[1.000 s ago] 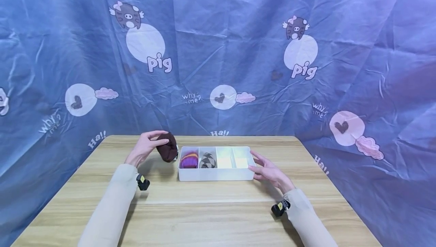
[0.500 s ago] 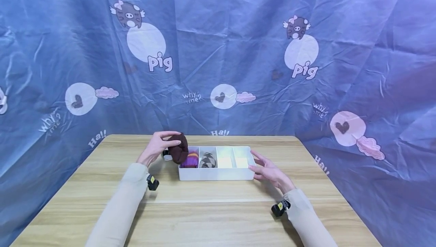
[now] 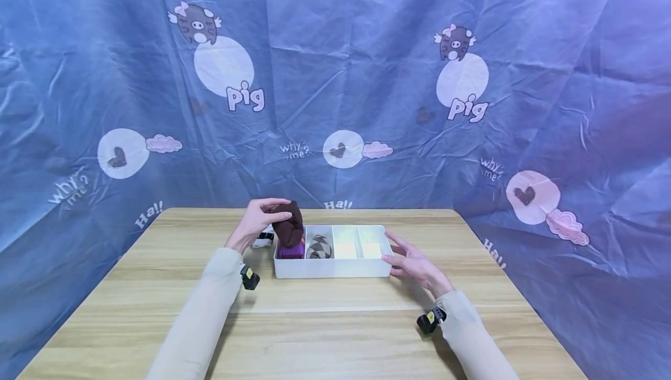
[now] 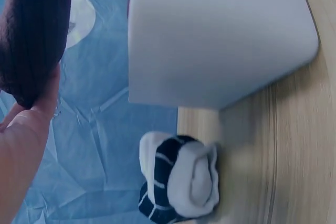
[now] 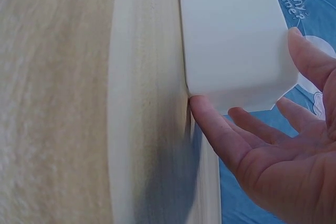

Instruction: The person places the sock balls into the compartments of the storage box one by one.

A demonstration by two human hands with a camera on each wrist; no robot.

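My left hand (image 3: 255, 221) pinches a rolled dark brown sock (image 3: 288, 225) over the leftmost compartment of a white divided box (image 3: 335, 269). The brown sock partly covers a purple rolled sock (image 3: 291, 250) in that compartment. One compartment to the right sits a grey argyle rolled sock (image 3: 320, 247). At the box's right end, my right hand (image 3: 419, 266) rests with fingers spread, fingertips against the end wall and thumb by the rim. Beside the box's left end lies a white-and-black rolled sock (image 4: 178, 179), half hidden behind my left hand in the head view.
The wooden table (image 3: 335, 333) carries the box near its back edge. Behind and beside it hangs a blue printed cloth (image 3: 314, 77). The box's two right compartments (image 3: 359, 243) show bare white floors. Small black cameras sit on both wrists.
My left hand has carried the brown sock rightward, from beside the box to over its leftmost compartment. The white-and-black sock has come more into view behind it. My right hand has stayed put.
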